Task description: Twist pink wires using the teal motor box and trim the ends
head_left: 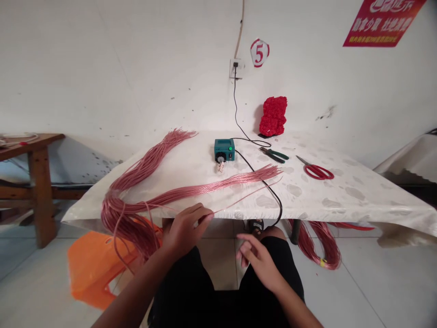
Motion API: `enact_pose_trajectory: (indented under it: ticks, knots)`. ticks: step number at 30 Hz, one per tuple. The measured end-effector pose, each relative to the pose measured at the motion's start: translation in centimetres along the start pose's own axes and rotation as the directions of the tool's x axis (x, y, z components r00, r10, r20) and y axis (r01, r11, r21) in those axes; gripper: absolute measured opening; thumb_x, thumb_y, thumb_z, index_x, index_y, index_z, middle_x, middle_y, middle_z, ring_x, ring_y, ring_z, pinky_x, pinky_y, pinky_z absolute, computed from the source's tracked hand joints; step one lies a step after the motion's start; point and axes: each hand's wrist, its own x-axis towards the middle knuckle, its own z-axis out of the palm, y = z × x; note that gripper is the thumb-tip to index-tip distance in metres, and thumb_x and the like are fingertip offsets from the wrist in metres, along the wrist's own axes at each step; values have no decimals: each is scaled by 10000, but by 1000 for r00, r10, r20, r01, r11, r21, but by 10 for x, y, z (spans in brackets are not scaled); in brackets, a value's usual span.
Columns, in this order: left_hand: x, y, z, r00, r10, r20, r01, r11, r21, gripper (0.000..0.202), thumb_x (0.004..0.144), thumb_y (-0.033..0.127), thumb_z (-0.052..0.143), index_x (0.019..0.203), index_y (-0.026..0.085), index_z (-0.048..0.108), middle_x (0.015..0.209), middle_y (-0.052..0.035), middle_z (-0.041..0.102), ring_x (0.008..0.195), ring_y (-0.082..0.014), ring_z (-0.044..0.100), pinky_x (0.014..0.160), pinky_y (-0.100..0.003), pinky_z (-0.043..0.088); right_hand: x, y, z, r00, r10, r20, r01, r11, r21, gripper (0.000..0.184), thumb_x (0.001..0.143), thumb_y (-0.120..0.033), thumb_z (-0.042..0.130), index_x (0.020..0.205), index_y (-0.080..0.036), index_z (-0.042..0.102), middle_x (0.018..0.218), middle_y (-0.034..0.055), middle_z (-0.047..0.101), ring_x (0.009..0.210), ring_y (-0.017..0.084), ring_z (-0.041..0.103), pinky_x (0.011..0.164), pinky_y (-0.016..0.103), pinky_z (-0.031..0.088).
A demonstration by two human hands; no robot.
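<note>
My left hand [191,227] is closed at the table's front edge, pinching a single pink cord [243,198] that runs up to the right across the tabletop. Above my lap hovers my right hand [255,257], holding nothing visible, with its fingers partly curled and apart. A long bundle of pink cords [205,187] lies behind my left hand; another part of it [150,157] stretches toward the back, and the rest hangs over the front left edge. Behind the bundle stands a small teal machine [224,148] with a green button and a whitish piece at its front.
Green-handled pliers [275,154] and red-handled scissors [316,170] lie on the right of the white-covered table [355,200]. A red textured block [273,116] stands by the wall. A black cable [278,200] drops over the front edge. An orange stool [87,264] stands at left; more cord [331,255] hangs below right.
</note>
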Motion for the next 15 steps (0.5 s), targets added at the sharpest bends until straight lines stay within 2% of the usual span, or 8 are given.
enact_pose_trajectory:
  ticks: [2,4,6,8,12,15]
  knots:
    - [-10,0,-5,1000,20,15,-20,999,-27,185,1002,229,514,937,204,686,846,-15,656,800,-140,626,764,-269,482,11,-32,-4,999,-53,-6,53,981,187,452,954,-499,554,1320,-237,517,784,7,683,558,126,595,532,260,478]
    - [-22,-1,-8,999,32,33,-30,998,-52,182,991,222,534,924,204,702,841,-19,667,801,-149,633,759,-279,483,20,-59,-10,996,-85,22,76,960,271,493,930,-495,603,1344,-250,492,780,2,688,541,122,596,508,250,466]
    - [-35,-3,-9,998,12,66,-7,998,-70,196,997,226,525,942,208,713,835,-21,669,797,-155,637,748,-285,480,25,-76,-18,993,-114,41,96,947,308,432,921,-490,622,1266,-241,548,755,1,688,519,121,596,491,248,461]
    - [-47,-5,-6,992,-19,125,28,997,-75,219,1007,237,507,958,217,720,826,-19,662,784,-156,637,732,-287,476,27,-83,-24,992,-124,38,105,940,325,359,928,-488,614,1168,-222,603,721,2,684,493,118,590,473,246,453]
    - [-60,-11,-1,966,-24,259,38,998,-51,265,1019,243,477,934,235,728,795,-15,647,749,-158,631,720,-305,479,25,-86,-33,997,-81,11,73,942,327,362,930,-518,600,1073,-190,654,680,12,686,470,120,579,474,256,456]
    - [-62,-10,-2,967,-16,253,30,998,-51,218,976,195,527,1025,262,728,941,-38,691,893,-194,661,826,-357,519,20,-86,-30,998,-52,-43,61,968,244,426,949,-567,546,858,-170,672,601,17,653,489,120,570,510,256,456]
